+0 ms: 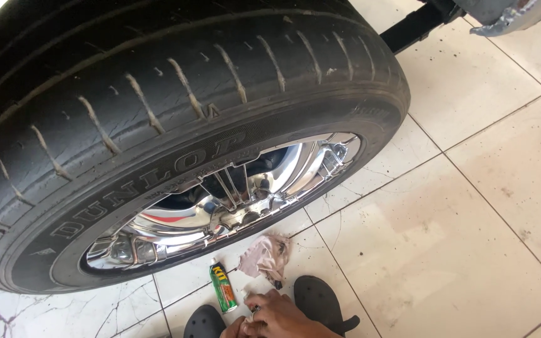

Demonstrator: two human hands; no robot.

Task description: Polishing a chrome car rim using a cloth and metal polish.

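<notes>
A small green tube [222, 287] lies on the tiled floor just below the wheel, its white cap end toward the hands. Its label is green with yellow lettering and an orange-red patch lower down. It sits beside a crumpled pinkish rag.

One tyre [158, 94], one chrome wheel [220, 200], one green tube [222, 286], one rag [266, 255], two black clogs [317, 300].

Black tyre [158, 94] on chrome wheel [233, 200], crumpled rag [267, 255], tiled floor [458, 219].
</notes>
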